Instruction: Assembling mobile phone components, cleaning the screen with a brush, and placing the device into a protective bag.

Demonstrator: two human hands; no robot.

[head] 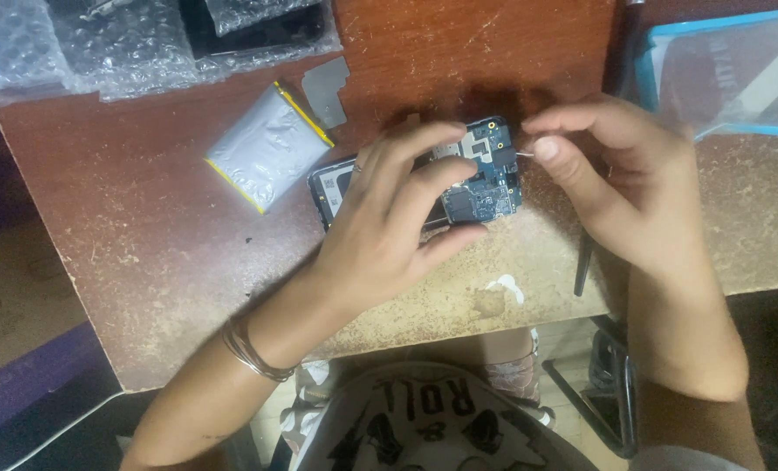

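Observation:
An opened phone point(492, 179) lies on the worn brown table point(144, 227), its blue circuit board showing at the right end. My left hand point(397, 209) covers the phone's middle, with fingers and thumb clamped around its body. My right hand point(616, 174) is at the phone's right end, thumb and forefinger pinched on a thin metal tool point(523, 153) whose tip touches the board's edge. A swollen silver battery point(267, 146) with yellow edging lies to the left of the phone, apart from both hands.
A small grey metal plate point(326, 90) lies beside the battery. Bubble wrap point(118, 39) covers dark items at the back left. A clear bag with blue trim point(729, 70) sits at the back right. A thin black rod point(582, 266) lies by my right wrist.

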